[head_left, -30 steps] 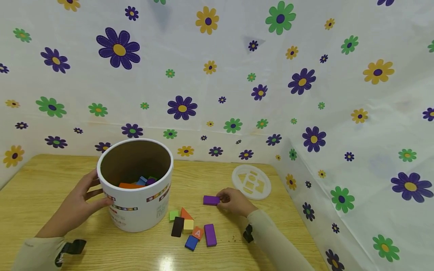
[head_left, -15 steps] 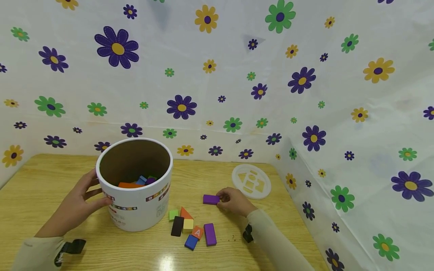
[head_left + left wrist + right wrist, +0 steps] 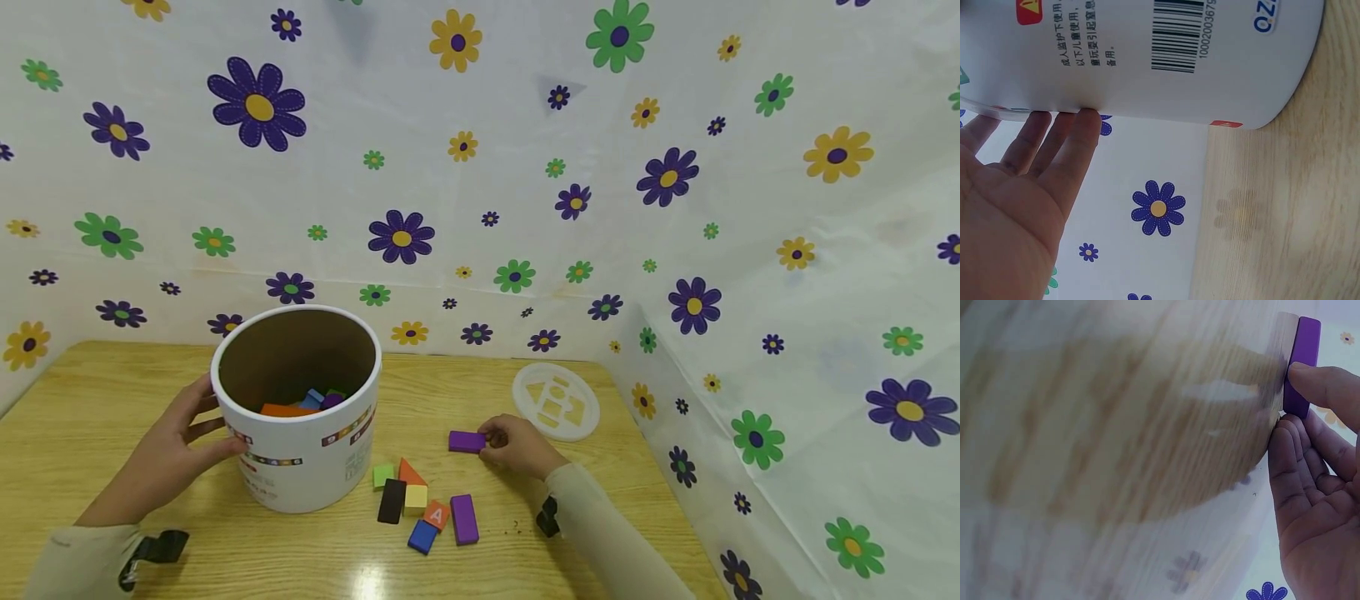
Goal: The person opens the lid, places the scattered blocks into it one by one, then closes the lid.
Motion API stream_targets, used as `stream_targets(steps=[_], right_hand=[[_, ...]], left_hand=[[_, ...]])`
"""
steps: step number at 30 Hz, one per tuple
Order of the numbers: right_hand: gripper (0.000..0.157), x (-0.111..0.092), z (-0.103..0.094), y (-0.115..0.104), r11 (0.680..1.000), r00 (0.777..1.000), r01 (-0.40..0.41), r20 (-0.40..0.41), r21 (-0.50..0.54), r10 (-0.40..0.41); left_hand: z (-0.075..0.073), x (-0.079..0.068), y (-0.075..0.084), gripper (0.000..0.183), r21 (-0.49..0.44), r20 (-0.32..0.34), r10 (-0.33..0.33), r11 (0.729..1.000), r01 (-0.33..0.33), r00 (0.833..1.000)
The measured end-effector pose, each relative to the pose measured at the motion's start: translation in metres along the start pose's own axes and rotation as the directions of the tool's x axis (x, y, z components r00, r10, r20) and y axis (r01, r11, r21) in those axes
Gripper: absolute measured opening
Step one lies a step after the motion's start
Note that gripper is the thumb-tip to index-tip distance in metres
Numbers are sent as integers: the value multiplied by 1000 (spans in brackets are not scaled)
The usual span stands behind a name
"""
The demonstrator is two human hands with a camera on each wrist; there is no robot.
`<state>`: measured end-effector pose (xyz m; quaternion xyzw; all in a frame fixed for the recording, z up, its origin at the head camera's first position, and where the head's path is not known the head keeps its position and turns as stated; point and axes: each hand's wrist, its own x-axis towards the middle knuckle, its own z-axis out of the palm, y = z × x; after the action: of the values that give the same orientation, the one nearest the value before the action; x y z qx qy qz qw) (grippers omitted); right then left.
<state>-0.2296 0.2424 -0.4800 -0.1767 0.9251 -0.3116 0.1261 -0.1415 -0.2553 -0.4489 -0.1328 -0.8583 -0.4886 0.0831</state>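
Observation:
At the left of the head view stands a large white bucket point(image 3: 307, 462) with blocks inside. My left hand point(image 3: 168, 450) rests against its left side, fingers spread and fairly straight; in the left wrist view the fingertips touch the wall beside the barcode. A rectangular purple block point(image 3: 467, 442) lies on the table right of the bucket. My right hand point(image 3: 519, 447) pinches its right end, the thumb visible on it in the right wrist view. Nearer lie a second purple block point(image 3: 464, 519), a black block point(image 3: 392, 501), a blue block point(image 3: 423, 537) and an orange triangle point(image 3: 411, 473).
A white round lid point(image 3: 522, 400) with shape cutouts lies behind my right hand. A green cube point(image 3: 383, 477), a yellow block point(image 3: 416, 500) and an orange block marked A point(image 3: 437, 514) sit among the loose pieces. Flowered sheeting point(image 3: 480, 192) walls the table's back and right.
Both hands, the bucket and the blocks hold their places. Only a very slight shift of the head view is visible.

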Motion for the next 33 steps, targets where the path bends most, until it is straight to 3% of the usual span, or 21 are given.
stream_targets(steps=[16,22,26,33], right_hand=[[24,1,0,-2,999,999,-27,-22,19,27],[25,5,-5,-7,999,990,13,-140,-43,-19],[29,7,-9,-12,989,956,45,-280,-139,-83],[32,14,-23,-40,972,849,167,-477,-167,-228]], left_hand=[[-1,2,-2,99,6,19,-22,1000,22,1000],[0,1,-2,99,5,9,-20,1000,20,1000],[1,1,-3,99,2,13,-28,1000,28,1000],[0,-1,-4,100,3,4,-16,1000,16,1000]])
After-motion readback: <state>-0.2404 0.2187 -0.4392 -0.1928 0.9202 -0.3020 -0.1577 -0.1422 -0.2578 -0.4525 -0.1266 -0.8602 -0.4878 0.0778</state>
